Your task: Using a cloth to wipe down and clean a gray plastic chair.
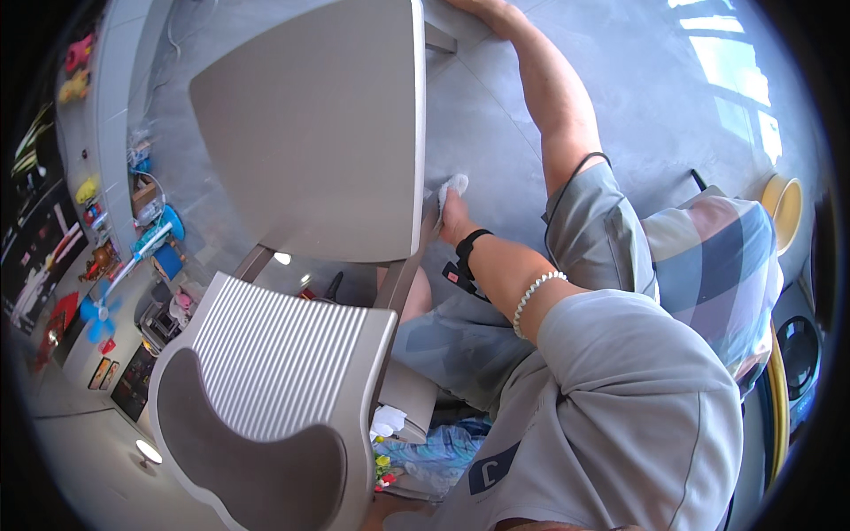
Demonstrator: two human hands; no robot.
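My right hand (454, 216) is shut on a white cloth (455, 183). It presses the cloth against the brown side frame (402, 272) of a chair, beside the seat edge. The chair's broad taupe seat (319, 133) fills the upper middle of the view. Nearer to me is its backrest (292, 358), with ribbed slats and a curved cutout. A black band (473, 247) and a pale coiled bracelet (531, 299) circle my right arm. My left hand is out of view; only a little of that arm shows low down, beside the backrest.
A checked cushioned seat (717, 259) is under me, with a yellow round container (783, 212) beyond it. Small items, among them a blue fan (99, 312), line the far left. White tissue (388, 421) and artificial flowers (383, 464) show beside the backrest. Grey tiled floor (637, 86) surrounds the chair.
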